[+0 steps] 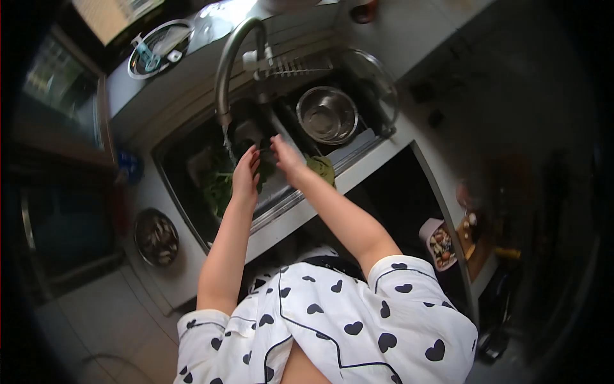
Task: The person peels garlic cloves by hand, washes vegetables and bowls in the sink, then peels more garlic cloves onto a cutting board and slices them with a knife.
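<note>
My left hand (245, 174) is over the left sink basin (192, 163), fingers slightly curled and apart beside dark green leaves. To its right, my right hand (285, 158) points its fingers up toward the tap, thumb and fingertips close together. A thin strand seems to cross the small gap between the hands; what it is, I cannot make out. Leafy greens (217, 189) lie in the basin, left of and below my left hand. Water runs from the curved metal faucet (222, 83) just beyond my hands. A yellow-green cloth-like or leafy thing (322, 168) lies beside my right wrist.
A metal bowl (327, 115) sits in the right basin, near a wire rack (297, 66) and a glass lid (377, 77). On the left counter stands a bowl (157, 237) of elongated pieces. A round basin (160, 48) holds a pump bottle. A pink container (439, 244) stands right.
</note>
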A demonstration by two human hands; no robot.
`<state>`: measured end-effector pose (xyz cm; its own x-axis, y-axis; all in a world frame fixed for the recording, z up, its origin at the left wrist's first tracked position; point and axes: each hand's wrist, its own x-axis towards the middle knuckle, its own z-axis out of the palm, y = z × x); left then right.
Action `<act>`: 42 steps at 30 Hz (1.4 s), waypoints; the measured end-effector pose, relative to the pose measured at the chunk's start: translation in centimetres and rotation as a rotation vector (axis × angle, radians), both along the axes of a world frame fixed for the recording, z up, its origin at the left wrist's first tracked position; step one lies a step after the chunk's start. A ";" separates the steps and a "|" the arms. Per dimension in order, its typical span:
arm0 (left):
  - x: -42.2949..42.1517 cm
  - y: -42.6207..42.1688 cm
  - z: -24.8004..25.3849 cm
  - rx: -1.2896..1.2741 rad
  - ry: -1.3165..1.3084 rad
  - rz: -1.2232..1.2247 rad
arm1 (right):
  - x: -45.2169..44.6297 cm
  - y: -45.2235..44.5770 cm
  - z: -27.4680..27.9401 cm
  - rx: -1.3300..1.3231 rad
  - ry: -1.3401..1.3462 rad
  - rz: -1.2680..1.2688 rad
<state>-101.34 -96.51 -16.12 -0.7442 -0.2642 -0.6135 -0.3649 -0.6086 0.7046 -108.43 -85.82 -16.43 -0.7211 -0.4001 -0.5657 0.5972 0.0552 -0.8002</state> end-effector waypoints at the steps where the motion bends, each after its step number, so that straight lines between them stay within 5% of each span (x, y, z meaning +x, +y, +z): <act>1: 0.5 -0.4 -0.1 0.000 -0.004 -0.003 | 0.9 -0.6 -0.2 -0.007 0.009 -0.024; 12: -1.4 2.6 5.1 -0.111 0.112 -0.162 | 1.9 2.8 4.8 -0.250 -0.082 -0.105; 26: -6.3 36.8 12.1 -0.024 0.372 -0.688 | 3.2 37.5 12.5 -0.224 0.207 -0.564; 36: -3.9 60.9 10.7 -0.031 0.318 -1.066 | 9.2 59.8 9.5 -0.217 0.240 -1.016; 42: -4.0 72.1 3.7 0.008 0.266 -1.374 | 12.5 69.6 5.0 0.076 0.205 -1.247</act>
<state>-105.33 -24.42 -12.46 -0.4948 0.7646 -0.4130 -0.5232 0.1173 0.8441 -95.91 -16.22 -11.46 -0.6608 0.6406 -0.3911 0.1426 -0.4045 -0.9034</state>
